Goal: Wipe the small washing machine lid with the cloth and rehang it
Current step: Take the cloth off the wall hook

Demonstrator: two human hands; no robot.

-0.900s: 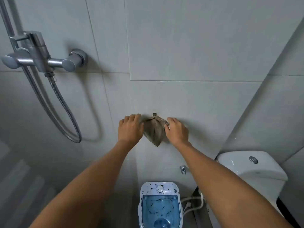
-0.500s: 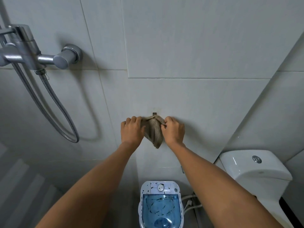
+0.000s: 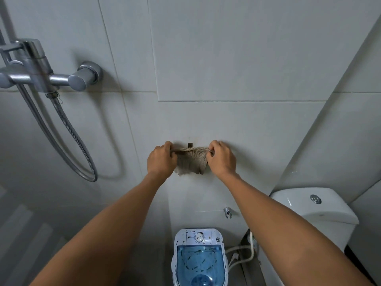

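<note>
A brown knitted cloth [image 3: 191, 162] hangs against the tiled wall just below a small dark hook [image 3: 190, 145]. My left hand [image 3: 161, 159] pinches its upper left corner and my right hand [image 3: 221, 158] pinches its upper right corner, so the top edge is stretched flat between them. Whether the cloth sits on the hook I cannot tell. Far below stands the small white washing machine [image 3: 199, 237] with its clear blue lid [image 3: 199, 265] closed.
A chrome shower mixer [image 3: 41, 73] with a looped metal hose [image 3: 72, 141] is on the wall at left. A white toilet cistern [image 3: 309, 205] stands at right. A small wall tap [image 3: 227, 212] and white hoses [image 3: 241, 254] lie beside the machine.
My hands have moved apart, spreading the bunched cloth wide along its top edge under the hook. The view has shifted slightly.
</note>
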